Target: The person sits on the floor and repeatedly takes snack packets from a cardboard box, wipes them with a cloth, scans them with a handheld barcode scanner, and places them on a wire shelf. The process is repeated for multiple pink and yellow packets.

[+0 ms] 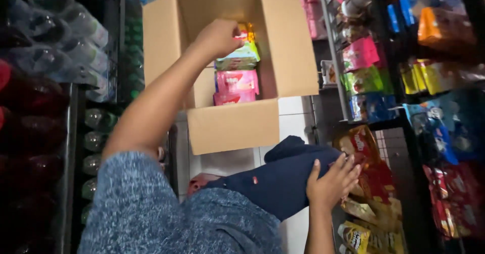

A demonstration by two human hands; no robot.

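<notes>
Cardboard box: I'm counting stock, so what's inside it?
In the cardboard box: stacked snack packets, pink, green and orange. The left hand covers part of the top one; anything beneath is hidden.

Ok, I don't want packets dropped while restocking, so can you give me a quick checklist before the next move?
1. Cardboard box flaps open: ok.
2. Left hand inside the box, at the orange packet: ok.
3. Firm grip on that packet: cannot tell, fingers hidden.
4. Right hand free of packets, fingers spread: ok.
5. Remaining packets, green and pink, stacked neatly: ok.
</notes>
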